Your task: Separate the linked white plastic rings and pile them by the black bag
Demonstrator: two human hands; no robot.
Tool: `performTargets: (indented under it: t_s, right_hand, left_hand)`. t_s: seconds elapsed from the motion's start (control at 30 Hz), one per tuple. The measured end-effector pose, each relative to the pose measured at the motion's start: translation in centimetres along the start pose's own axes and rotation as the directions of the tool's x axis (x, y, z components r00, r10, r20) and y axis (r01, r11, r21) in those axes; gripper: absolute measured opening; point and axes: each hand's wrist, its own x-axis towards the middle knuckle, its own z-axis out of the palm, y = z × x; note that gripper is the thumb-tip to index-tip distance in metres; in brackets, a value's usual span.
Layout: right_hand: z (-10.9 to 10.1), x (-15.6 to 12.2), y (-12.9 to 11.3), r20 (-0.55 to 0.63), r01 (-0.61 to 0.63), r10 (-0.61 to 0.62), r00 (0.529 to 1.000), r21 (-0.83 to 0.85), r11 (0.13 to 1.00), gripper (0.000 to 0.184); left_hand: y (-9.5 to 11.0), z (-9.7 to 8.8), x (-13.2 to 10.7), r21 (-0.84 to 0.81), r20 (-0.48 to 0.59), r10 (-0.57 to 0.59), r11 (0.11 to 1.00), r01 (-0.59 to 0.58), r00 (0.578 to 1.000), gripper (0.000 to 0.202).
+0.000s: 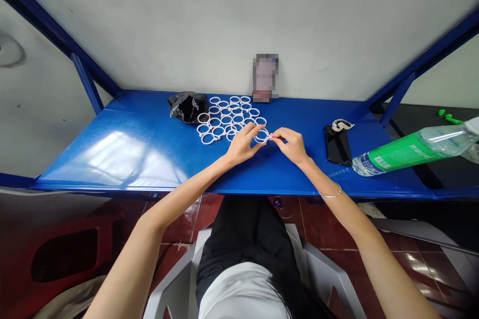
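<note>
**A:** Containers first.

**B:** A black bag, crumpled, sits at 10 o'clock from the hands, touching the left edge of the ring mat. Its contents cannot be seen. A clear bottle lies on its side at 3 o'clock, at the right end of the blue worktop. I cannot tell whether it holds any liquid.

**A:** Any writing?

**B:** The bottle has a green label with pale lettering and a barcode, too small to read. An upright item at 12 o'clock against the wall is blurred and unreadable.

**A:** Hand pose?

**B:** Both forearms reach in from 6 o'clock, wrists low over the worktop. The left hand pinches a loose white ring between thumb and fingertips, the other fingers curled. The right hand pinches the same ring's right side, palm down. There is a thin bracelet on that wrist.

**A:** Where is the ring?

**B:** Between the two hands, just at the mat's 4 o'clock corner. I cannot tell whether it is joined to the mat.

**A:** Anything else?

**B:** A black phone lies flat at 3 o'clock, with a white clip touching its far end.
</note>
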Motion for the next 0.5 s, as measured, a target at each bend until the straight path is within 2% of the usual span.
performTargets:
  t_s: [0.5]
  right_hand:
    - [0.11,-0.2,0.2,-0.011,0.009,-0.009,1.0,-0.015,1.0,0.022]
  left_hand:
    - [-0.32,0.42,-0.23,-0.024,-0.008,0.003,1.0,-0.004,1.0,0.043]
